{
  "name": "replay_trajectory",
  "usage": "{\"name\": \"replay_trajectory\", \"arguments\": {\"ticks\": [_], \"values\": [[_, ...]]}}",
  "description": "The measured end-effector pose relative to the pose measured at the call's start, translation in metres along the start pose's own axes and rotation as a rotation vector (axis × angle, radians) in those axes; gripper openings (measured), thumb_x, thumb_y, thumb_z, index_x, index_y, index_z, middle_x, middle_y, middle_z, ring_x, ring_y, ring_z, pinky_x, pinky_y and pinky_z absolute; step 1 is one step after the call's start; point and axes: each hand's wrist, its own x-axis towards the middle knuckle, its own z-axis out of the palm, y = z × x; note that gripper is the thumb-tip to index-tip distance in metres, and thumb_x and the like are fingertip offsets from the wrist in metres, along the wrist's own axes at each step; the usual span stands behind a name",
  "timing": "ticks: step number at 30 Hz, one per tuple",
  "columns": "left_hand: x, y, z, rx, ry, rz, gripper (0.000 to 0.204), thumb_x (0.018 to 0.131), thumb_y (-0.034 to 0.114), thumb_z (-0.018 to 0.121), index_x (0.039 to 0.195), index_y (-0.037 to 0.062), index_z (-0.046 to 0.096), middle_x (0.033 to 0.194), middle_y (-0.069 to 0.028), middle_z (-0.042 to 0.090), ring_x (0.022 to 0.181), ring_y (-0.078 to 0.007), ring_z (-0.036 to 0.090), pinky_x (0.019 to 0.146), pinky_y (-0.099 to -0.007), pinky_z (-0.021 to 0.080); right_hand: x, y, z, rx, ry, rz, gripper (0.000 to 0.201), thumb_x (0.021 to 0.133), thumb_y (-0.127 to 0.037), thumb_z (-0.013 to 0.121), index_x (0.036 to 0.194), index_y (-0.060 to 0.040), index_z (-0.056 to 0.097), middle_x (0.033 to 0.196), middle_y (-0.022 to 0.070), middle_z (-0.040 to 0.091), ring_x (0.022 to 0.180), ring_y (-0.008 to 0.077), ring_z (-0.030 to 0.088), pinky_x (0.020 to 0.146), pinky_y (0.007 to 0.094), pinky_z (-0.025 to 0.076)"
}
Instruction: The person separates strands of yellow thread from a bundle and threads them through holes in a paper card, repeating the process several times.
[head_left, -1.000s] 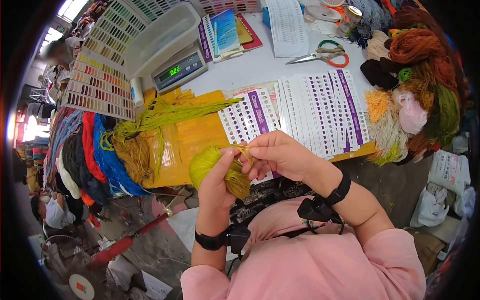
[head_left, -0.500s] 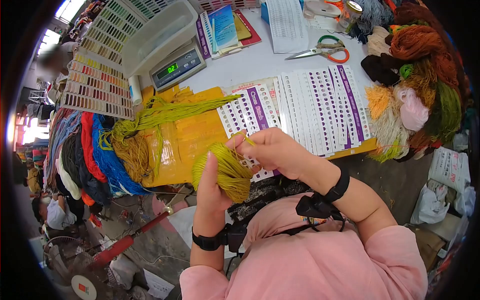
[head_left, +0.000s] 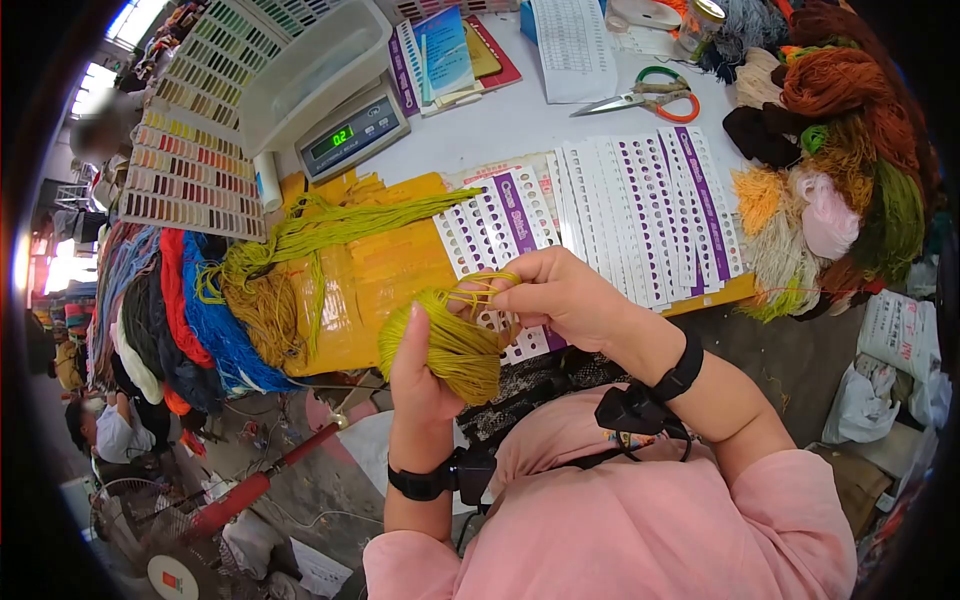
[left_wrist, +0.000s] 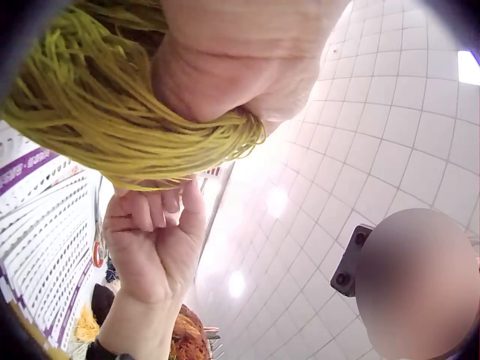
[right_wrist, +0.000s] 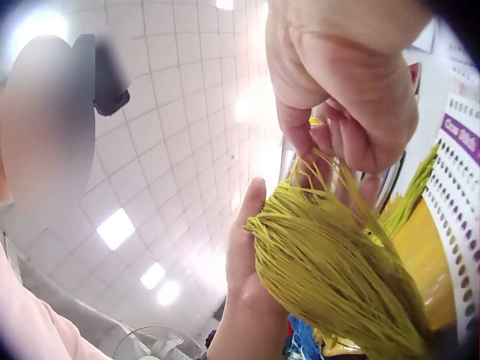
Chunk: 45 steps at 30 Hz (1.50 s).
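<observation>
A skein of yellow-green thread [head_left: 445, 345] lies across my left hand [head_left: 412, 375], which grips it with the thumb upright along its near side. Above the skein, my right hand [head_left: 565, 300] pinches a few strands between thumb and fingers, drawn up in a small loop. In the right wrist view the strands [right_wrist: 322, 169] run from the skein's top into the right fingertips. The left wrist view shows the skein [left_wrist: 112, 127] bulging past the left palm, its lower fingers hidden behind the thread.
Long green thread [head_left: 360, 225] lies on yellow wrapping [head_left: 400, 260]. Punched cards [head_left: 620, 230] spread behind the right hand, with scissors [head_left: 640, 100] beyond. A digital scale [head_left: 355, 135] carries a plastic tub [head_left: 310, 80]. Colored yarn bundles hang left [head_left: 185, 300] and pile up right [head_left: 850, 120].
The left thumb has come away from the strands and now stands beside the skein. The right hand has shifted slightly upward, drawing the pinched strands into a loop.
</observation>
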Motion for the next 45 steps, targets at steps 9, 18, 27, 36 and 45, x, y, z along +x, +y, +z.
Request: {"name": "replay_trajectory", "arguments": {"ticks": [9,18,27,36,45], "values": [[0.006,-0.007,-0.002,0.109,0.237,0.003,0.026,0.083,0.013,0.046,0.103,-0.0031,0.048,0.097,-0.0128,0.053,0.082,-0.0208,0.054,0.073,-0.0332,0.045,0.001,-0.002,0.001,-0.108,-0.02,-0.057,0.011,0.074,-0.008,0.058,0.076,0.0022,0.061,0.062,0.0015,0.055,0.05,0.0039,0.045,0.047,0.0181,0.039],[0.005,-0.005,0.004,-0.001,0.289,0.015,0.021,0.084,0.013,0.045,0.096,-0.0025,0.051,0.096,-0.012,0.054,0.084,-0.0193,0.053,0.073,-0.0328,0.044,0.003,0.0,0.0,-0.037,-0.051,-0.038,0.013,0.074,-0.007,0.058,0.08,0.0028,0.062,0.071,0.005,0.059,0.051,0.0052,0.046,0.048,0.0168,0.035],[-0.003,-0.009,0.015,-0.06,0.112,0.061,0.034,0.088,0.027,0.034,0.101,0.0,0.05,0.108,-0.0121,0.048,0.096,-0.0213,0.048,0.084,-0.0389,0.038,-0.007,-0.005,-0.007,0.161,-0.132,-0.01,0.015,0.077,-0.009,0.053,0.088,0.0005,0.057,0.067,0.0033,0.057,0.048,0.0038,0.042,0.043,0.0155,0.033],[-0.001,-0.021,0.036,0.143,0.074,0.049,0.053,0.088,0.037,0.023,0.12,-0.0044,0.033,0.121,-0.0157,0.037,0.11,-0.0236,0.038,0.09,-0.0385,0.033,-0.028,-0.018,0.01,-0.216,-0.004,-0.09,0.014,0.075,-0.011,0.056,0.076,0.0016,0.061,0.07,0.0016,0.056,0.052,0.0038,0.044,0.043,0.0175,0.032],[-0.015,-0.017,0.019,0.031,0.046,0.096,0.055,0.088,0.038,0.022,0.12,-0.0064,0.033,0.123,-0.0178,0.035,0.113,-0.0257,0.036,0.093,-0.0378,0.031,-0.017,-0.004,-0.008,0.335,-0.094,0.008,0.012,0.073,-0.008,0.053,0.071,0.0006,0.061,0.063,0.0006,0.053,0.046,0.0033,0.038,0.04,0.0183,0.027]]}}
